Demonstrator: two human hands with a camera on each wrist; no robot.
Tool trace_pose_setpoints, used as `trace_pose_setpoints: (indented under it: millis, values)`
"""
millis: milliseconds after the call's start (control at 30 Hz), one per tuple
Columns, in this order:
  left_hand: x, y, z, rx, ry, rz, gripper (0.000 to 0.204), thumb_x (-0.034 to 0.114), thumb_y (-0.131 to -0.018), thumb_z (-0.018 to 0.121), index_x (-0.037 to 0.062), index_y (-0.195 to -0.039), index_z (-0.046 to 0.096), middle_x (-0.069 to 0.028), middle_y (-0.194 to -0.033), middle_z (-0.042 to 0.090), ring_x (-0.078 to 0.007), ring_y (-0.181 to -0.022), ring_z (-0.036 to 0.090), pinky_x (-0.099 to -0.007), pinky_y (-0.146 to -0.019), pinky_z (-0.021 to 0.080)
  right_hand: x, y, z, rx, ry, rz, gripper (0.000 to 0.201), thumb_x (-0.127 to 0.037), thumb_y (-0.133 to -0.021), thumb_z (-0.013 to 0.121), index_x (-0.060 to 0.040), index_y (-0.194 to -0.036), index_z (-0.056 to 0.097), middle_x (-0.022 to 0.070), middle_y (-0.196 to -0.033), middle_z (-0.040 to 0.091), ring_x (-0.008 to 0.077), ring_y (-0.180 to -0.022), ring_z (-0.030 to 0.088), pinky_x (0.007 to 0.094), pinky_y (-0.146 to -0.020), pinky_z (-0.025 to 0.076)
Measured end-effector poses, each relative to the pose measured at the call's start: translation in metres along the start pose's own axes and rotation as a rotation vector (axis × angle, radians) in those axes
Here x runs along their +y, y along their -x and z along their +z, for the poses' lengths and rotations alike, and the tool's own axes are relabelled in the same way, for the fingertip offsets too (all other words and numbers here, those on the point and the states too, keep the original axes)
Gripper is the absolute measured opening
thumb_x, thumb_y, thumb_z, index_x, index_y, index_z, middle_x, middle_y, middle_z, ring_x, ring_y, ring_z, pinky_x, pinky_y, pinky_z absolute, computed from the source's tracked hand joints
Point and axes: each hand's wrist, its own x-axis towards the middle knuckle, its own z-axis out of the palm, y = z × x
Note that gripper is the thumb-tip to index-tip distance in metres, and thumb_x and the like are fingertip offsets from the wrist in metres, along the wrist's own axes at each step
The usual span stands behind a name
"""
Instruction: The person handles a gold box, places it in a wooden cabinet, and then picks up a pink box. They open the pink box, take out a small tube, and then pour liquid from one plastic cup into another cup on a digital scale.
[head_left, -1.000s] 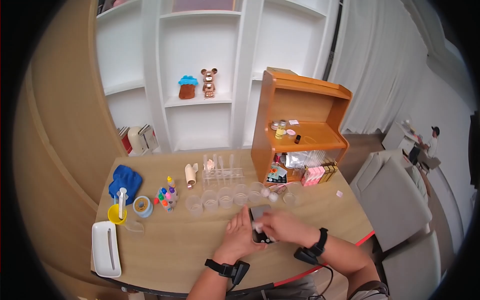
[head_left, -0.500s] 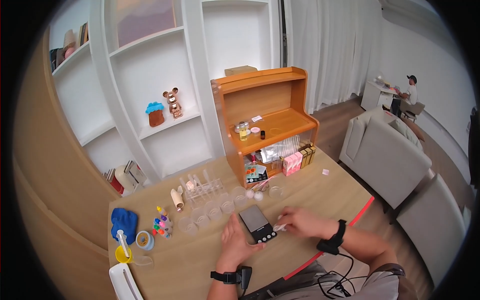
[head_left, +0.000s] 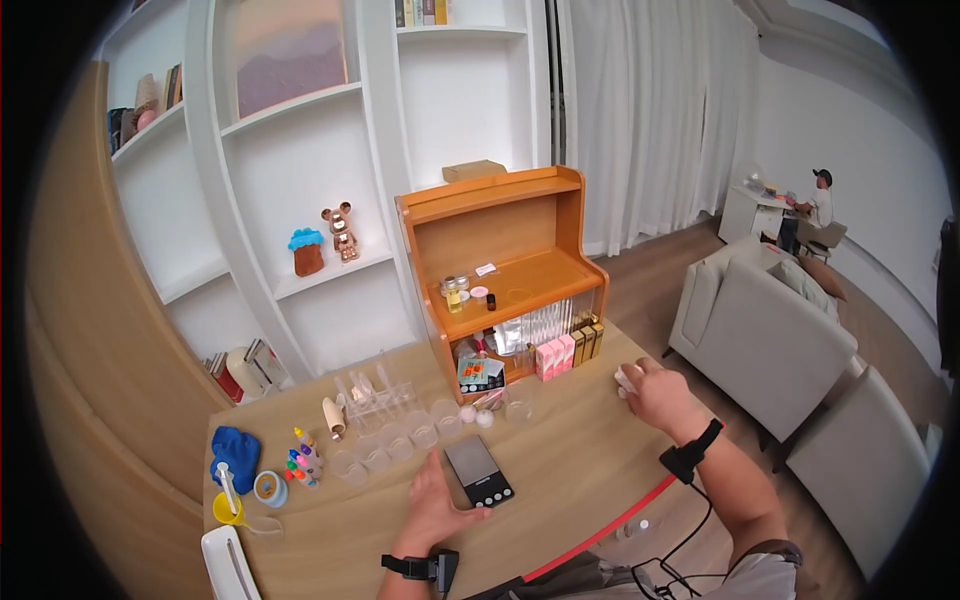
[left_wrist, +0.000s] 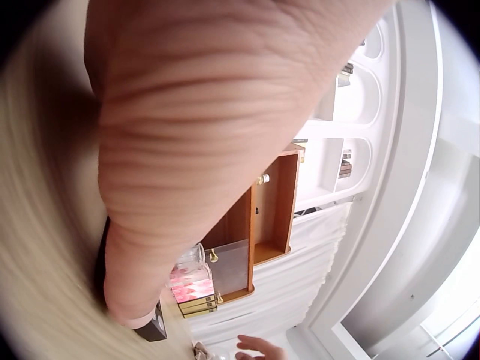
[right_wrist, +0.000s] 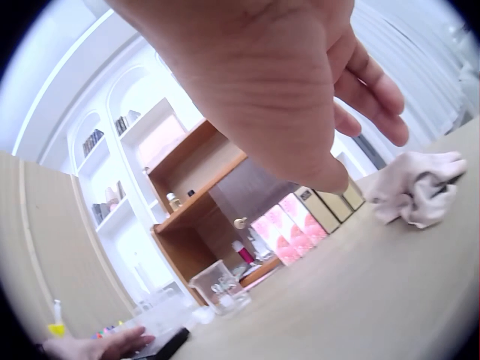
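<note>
A black digital scale with a grey plate (head_left: 472,461) lies on the table in the head view. My left hand (head_left: 432,508) rests beside it, fingers extended and thumb at its front edge; the left wrist view shows that thumb (left_wrist: 135,277) against the scale's dark corner (left_wrist: 154,328). Over the table's right side is my right hand (head_left: 662,400), by a crumpled pale wipe (head_left: 627,379). In the right wrist view the wipe (right_wrist: 416,187) sits on the table, apart from the loosely spread fingers of my right hand (right_wrist: 277,90).
Clear cups (head_left: 397,441) stand in a row behind the scale, with a tube rack (head_left: 380,405) behind them. An orange wooden shelf (head_left: 490,240) holds jars and boxes. Colourful bottles (head_left: 303,462), a yellow cup (head_left: 227,508) and a white tray (head_left: 222,560) are at left.
My right hand has moved from the scale to the table's right side with the wipe, and its fingers have let go. The left hand stays by the scale. The head view has turned right.
</note>
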Motion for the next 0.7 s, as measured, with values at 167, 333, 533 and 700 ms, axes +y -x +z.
trace_pose_setpoints:
  millis: [167, 333, 533, 700]
  values:
    - [0.000, 0.000, -0.003, -0.002, -0.034, -0.004, 0.150, 0.051, -0.063, 0.103, -0.0132, -0.166, 0.016, -0.0329, -0.166, 0.037, -0.0452, -0.157, 0.034, -0.0498, -0.131, 0.027, -0.056, -0.025, 0.029, -0.039, -0.617, -0.054, 0.050, -0.022, -0.093, 0.074, -0.0062, -0.140, 0.063, 0.0178, -0.131, 0.071, 0.0347, -0.107, 0.074, 0.0484, -0.091, 0.060]
    - [-0.010, 0.023, -0.004, 0.196, 0.071, 0.053, 0.117, 0.039, -0.080, 0.096, -0.0086, -0.164, 0.030, -0.0296, -0.158, 0.050, -0.0380, -0.148, 0.049, -0.0470, -0.123, 0.040, -0.093, -0.057, 0.109, 0.016, -0.856, -0.117, 0.067, -0.011, -0.089, 0.075, 0.0024, -0.150, 0.050, 0.0229, -0.142, 0.065, 0.0357, -0.126, 0.068, 0.0446, -0.108, 0.054]
    - [-0.026, 0.051, -0.031, 0.778, 0.635, -0.224, 0.026, 0.009, -0.096, 0.073, -0.0005, -0.120, 0.069, -0.0035, -0.092, 0.071, -0.0085, -0.078, 0.062, -0.0262, -0.073, 0.050, -0.112, -0.053, 0.139, -0.028, -1.177, -0.219, 0.088, -0.010, -0.085, 0.076, 0.0051, -0.162, 0.034, 0.0267, -0.156, 0.052, 0.0369, -0.147, 0.052, 0.0430, -0.124, 0.041]
    - [-0.067, 0.042, -0.025, 1.166, 0.453, -0.343, 0.019, 0.005, -0.095, 0.070, -0.0001, -0.113, 0.069, -0.0030, -0.088, 0.068, -0.0100, -0.076, 0.062, -0.0264, -0.071, 0.051, -0.118, -0.062, 0.155, 0.028, -1.180, -0.230, 0.091, -0.009, -0.084, 0.079, 0.0056, -0.162, 0.033, 0.0251, -0.154, 0.053, 0.0366, -0.148, 0.051, 0.0420, -0.125, 0.040]
